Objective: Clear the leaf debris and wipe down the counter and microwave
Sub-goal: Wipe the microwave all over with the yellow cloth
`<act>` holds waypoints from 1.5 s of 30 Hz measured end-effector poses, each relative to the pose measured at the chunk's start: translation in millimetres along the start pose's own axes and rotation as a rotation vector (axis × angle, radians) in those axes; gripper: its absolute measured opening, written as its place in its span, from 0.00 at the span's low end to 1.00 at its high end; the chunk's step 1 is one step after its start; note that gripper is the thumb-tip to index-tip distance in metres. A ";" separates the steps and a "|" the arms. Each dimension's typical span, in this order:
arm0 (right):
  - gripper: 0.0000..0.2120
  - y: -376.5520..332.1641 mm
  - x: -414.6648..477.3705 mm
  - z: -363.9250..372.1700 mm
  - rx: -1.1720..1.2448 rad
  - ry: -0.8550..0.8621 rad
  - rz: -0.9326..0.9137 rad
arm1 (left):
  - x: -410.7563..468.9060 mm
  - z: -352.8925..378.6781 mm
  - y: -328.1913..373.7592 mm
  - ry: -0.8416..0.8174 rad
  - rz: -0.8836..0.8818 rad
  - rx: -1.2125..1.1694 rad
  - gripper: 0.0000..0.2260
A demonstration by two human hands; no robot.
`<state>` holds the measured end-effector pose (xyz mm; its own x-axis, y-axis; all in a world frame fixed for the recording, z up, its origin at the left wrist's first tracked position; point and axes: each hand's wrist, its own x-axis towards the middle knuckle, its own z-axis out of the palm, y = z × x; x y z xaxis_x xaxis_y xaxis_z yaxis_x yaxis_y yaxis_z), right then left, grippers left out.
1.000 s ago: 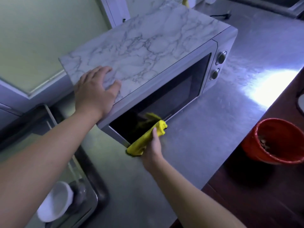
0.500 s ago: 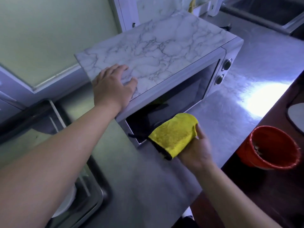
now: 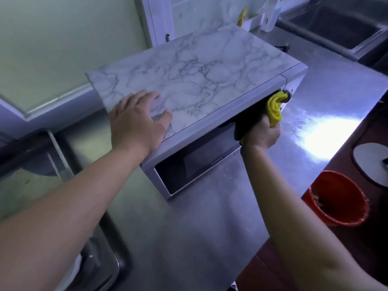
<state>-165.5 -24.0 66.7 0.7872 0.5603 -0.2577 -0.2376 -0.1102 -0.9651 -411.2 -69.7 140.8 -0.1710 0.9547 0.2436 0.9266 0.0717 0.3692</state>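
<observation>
the left hand [image 3: 136, 120] is lying flat on the marble-patterned top of the microwave [image 3: 205, 68], near its front left corner, with the fingers straight and spread and holding nothing. the right hand [image 3: 261, 133] is gripping a yellow cloth [image 3: 274, 107], with the fingers curled around it, and is pressing it against the front of the microwave, at the upper right end of the dark door glass [image 3: 197, 162]. the top of the cloth is touching a round knob [image 3: 290, 93] on the control panel. the microwave is standing on the steel counter [image 3: 205, 232], turned at an angle to the counter edge, and its door is looking closed. a bright patch of light is shining on the counter to the right of the microwave. a red bucket [image 3: 338, 201] is sitting beyond the counter edge at the right, on a dark reddish surface, and some brownish bits are lying inside it, too blurred to name. a steel sink [image 3: 336, 26] is showing at the far end of the counter, well apart from the microwave.
</observation>
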 end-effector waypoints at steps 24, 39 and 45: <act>0.02 141.8 -205.9 -84.5 -0.009 -0.504 0.503 | 2.2 -1.1 0.6 -0.031 0.043 0.034 0.23; 0.17 -15.8 -14.0 -11.8 0.195 -0.245 0.067 | 3.7 1.4 -1.7 -0.029 0.063 0.053 0.24; 0.11 19.2 -60.7 -15.3 0.254 -0.170 0.059 | 1.7 -0.7 0.0 -0.028 0.079 0.066 0.24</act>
<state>-209.2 -72.7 63.1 0.6663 0.6908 -0.2809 -0.4316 0.0501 -0.9007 -411.6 -68.2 141.9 -0.0882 0.9656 0.2444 0.9569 0.0140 0.2901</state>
